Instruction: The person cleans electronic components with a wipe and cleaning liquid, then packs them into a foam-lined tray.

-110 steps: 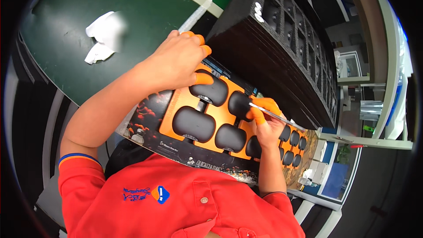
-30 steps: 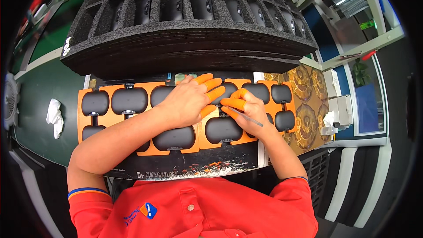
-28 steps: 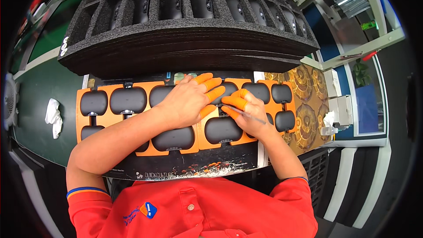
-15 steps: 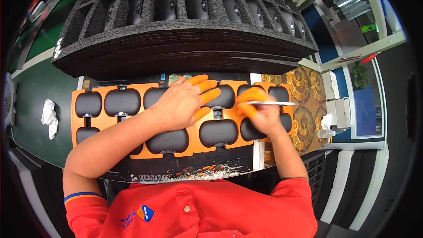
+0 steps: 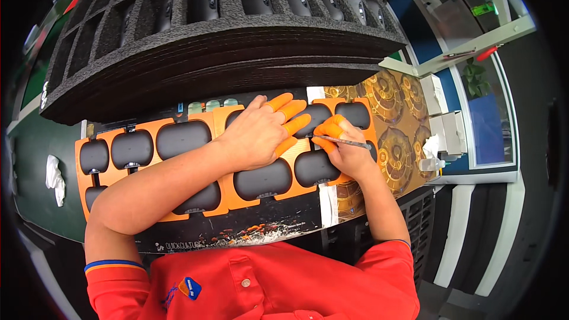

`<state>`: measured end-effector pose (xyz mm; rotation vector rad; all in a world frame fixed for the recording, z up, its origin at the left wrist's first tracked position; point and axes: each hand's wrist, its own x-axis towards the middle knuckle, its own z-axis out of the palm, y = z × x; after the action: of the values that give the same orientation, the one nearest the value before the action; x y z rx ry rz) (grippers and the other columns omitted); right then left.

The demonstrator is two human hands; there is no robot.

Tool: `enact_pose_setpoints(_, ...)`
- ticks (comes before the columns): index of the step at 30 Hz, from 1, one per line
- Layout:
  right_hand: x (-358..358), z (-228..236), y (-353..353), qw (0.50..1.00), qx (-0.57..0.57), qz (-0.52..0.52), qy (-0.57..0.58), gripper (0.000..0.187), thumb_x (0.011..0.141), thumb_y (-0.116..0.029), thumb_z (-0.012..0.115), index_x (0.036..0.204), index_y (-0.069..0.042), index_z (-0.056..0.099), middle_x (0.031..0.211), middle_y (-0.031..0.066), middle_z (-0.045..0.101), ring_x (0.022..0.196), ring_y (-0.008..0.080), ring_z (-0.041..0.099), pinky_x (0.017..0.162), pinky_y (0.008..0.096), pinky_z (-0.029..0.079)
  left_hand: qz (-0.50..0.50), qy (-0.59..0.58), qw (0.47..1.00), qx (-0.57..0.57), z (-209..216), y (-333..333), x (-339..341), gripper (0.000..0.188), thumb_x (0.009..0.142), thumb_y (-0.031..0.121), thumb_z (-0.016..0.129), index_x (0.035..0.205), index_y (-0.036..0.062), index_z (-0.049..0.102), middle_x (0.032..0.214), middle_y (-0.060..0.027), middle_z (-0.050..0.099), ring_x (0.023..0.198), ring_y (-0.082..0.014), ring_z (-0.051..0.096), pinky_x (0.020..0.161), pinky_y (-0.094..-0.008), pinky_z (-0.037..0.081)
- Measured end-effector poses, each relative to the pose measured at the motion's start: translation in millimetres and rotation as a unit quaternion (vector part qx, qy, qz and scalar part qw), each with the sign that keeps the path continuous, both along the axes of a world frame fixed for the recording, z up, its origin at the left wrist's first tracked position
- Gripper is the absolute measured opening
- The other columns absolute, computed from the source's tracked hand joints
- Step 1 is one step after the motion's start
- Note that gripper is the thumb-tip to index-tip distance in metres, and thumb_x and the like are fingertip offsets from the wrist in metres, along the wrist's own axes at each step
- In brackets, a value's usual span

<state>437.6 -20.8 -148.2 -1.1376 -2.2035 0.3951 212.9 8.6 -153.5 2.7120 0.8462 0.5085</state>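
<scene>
One left hand [image 5: 259,132] is resting, four capped digits spread, among ten-plus black cases [image 5: 262,180]. One right hand [image 5: 351,153] is pinching one slim tool [image 5: 353,141].

The left hand [image 5: 256,133] in orange finger cots [image 5: 296,124] lies over the flat orange holder [image 5: 227,194] carrying black rounded cases [image 5: 262,179]. At its 3 o'clock, the right hand [image 5: 351,155] pinches a slim metallic tool [image 5: 351,141], tip toward 9 o'clock. Compartmented black foam tray [image 5: 261,21]: 12 o'clock.
</scene>
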Motion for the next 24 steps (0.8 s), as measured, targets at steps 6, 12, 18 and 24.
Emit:
enact_pose_setpoints(6,2.2,-0.1,2.3,1.000,0.010,0.018,-0.015,0.015,0.070,0.002,0.069,0.082,-0.002,0.062,0.080,0.0097,0.057,0.067,0.0238,0.057,0.059,0.0298,0.046,0.003,0.005,1.000,0.006,2.6,0.9,1.3,0.039,0.084,0.021,0.054,0.121,0.0083,0.051,0.129,-0.0116,0.047,0.123,-0.0299,0.039,0.095,-0.0441,0.032)
enact_pose_setpoints(12,10.6,6.3,14.2,0.996,-0.022,0.069,-0.044,0.014,0.071,0.001,0.068,0.084,-0.002,0.063,0.078,0.0091,0.057,0.066,0.0234,0.057,0.058,0.0300,0.046,0.002,0.021,0.999,0.025,5.4,2.4,2.1,0.040,0.083,0.019,0.057,0.121,0.0085,0.051,0.128,-0.0120,0.047,0.122,-0.0308,0.041,0.094,-0.0441,0.033)
enact_pose_setpoints(18,62.3,19.3,7.3,0.906,-0.246,-0.140,0.314,0.015,0.070,0.002,0.068,0.084,-0.001,0.064,0.077,0.0096,0.058,0.069,0.0230,0.059,0.059,0.0304,0.046,0.019,-0.006,1.000,0.004,5.0,5.4,17.8,0.041,0.080,0.020,0.056,0.120,0.0078,0.052,0.129,-0.0138,0.045,0.122,-0.0303,0.040,0.094,-0.0436,0.033)
enact_pose_setpoints(24,85.3,-2.5,6.5,0.995,0.020,-0.075,0.065,0.016,0.068,0.002,0.068,0.084,0.000,0.064,0.077,0.0102,0.058,0.070,0.0231,0.058,0.060,0.0297,0.046,-0.041,0.004,0.999,0.001,5.1,22.2,88.3,0.040,0.082,0.019,0.054,0.121,0.0086,0.052,0.127,-0.0136,0.048,0.120,-0.0305,0.042,0.097,-0.0455,0.032)
